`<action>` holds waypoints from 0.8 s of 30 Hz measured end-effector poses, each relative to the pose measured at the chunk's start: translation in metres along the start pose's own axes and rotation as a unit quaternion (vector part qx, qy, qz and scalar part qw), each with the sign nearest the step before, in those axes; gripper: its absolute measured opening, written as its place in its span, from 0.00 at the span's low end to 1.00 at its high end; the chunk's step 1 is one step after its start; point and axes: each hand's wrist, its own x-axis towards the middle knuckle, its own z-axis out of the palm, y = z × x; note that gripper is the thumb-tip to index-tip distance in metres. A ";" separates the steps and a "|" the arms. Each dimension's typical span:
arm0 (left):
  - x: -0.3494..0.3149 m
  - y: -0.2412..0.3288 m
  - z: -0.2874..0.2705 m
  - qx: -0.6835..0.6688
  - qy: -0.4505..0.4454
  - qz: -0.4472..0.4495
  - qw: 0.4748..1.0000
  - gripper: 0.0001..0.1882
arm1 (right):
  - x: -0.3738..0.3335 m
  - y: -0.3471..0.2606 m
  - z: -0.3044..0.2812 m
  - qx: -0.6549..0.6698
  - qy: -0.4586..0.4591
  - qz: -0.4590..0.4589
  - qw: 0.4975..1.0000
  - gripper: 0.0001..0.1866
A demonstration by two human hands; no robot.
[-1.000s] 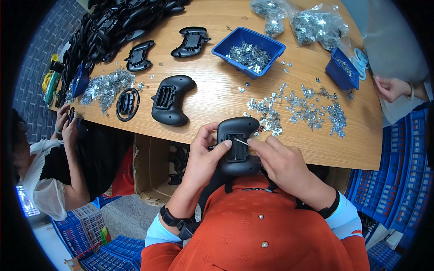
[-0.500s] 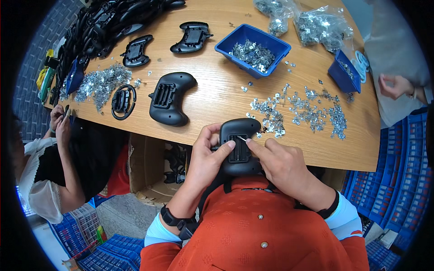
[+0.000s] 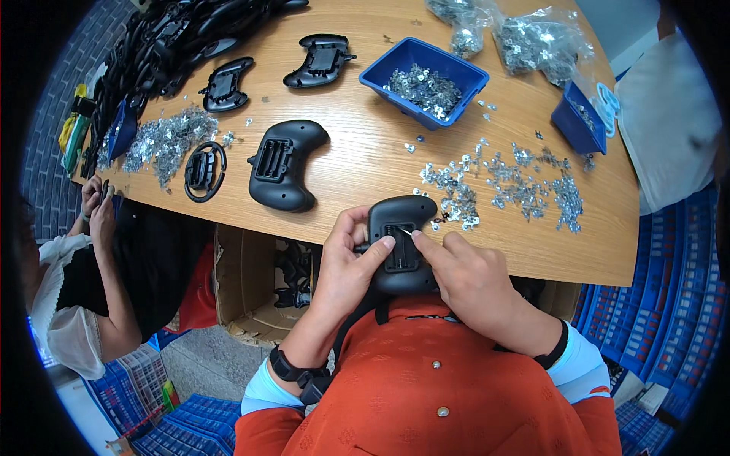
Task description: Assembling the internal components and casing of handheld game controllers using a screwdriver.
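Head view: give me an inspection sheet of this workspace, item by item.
Surface: wooden table, crowded.
Job's things: black controller shell held at the table edge, back side up.
Clutter: spare shell; loose metal clips; blue bin of clips; bagged clips; shell pile.
Hands: left hand grips the shell; right hand fingers press a small clip into its recess.
Cables: nothing seen.
Surroundings: co-worker's hands at left; cardboard box under the table; blue crates.
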 end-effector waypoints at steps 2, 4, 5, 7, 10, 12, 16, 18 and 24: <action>-0.001 0.001 0.000 0.010 -0.002 0.009 1.000 0.20 | 0.001 -0.004 -0.002 -0.004 -0.001 0.009 1.000 0.22; -0.002 0.003 0.001 0.027 0.002 0.007 1.000 0.20 | 0.005 -0.006 -0.003 -0.018 -0.031 0.015 0.999 0.22; -0.003 0.005 0.001 0.041 0.008 0.003 0.999 0.20 | 0.007 -0.007 -0.005 -0.019 -0.027 0.018 0.999 0.22; -0.004 0.007 0.003 0.040 0.014 0.005 0.999 0.21 | 0.010 -0.009 -0.008 -0.034 -0.048 0.019 0.998 0.21; -0.006 0.000 0.001 0.019 -0.003 0.008 1.000 0.21 | 0.004 0.003 -0.005 0.024 -0.029 0.000 0.999 0.17; -0.010 0.002 0.002 0.013 -0.002 0.011 1.000 0.21 | -0.004 0.009 -0.014 0.078 0.061 0.044 0.994 0.14; -0.012 0.011 0.007 -0.069 -0.034 -0.014 0.997 0.21 | -0.009 0.030 -0.012 0.247 0.181 0.163 0.938 0.10; -0.013 0.013 0.010 -0.091 -0.047 -0.024 0.994 0.21 | -0.008 0.045 0.007 0.267 0.224 0.088 0.933 0.10; -0.016 0.010 0.015 0.021 -0.012 0.046 0.999 0.18 | -0.001 0.020 0.004 0.704 0.046 0.281 0.651 0.11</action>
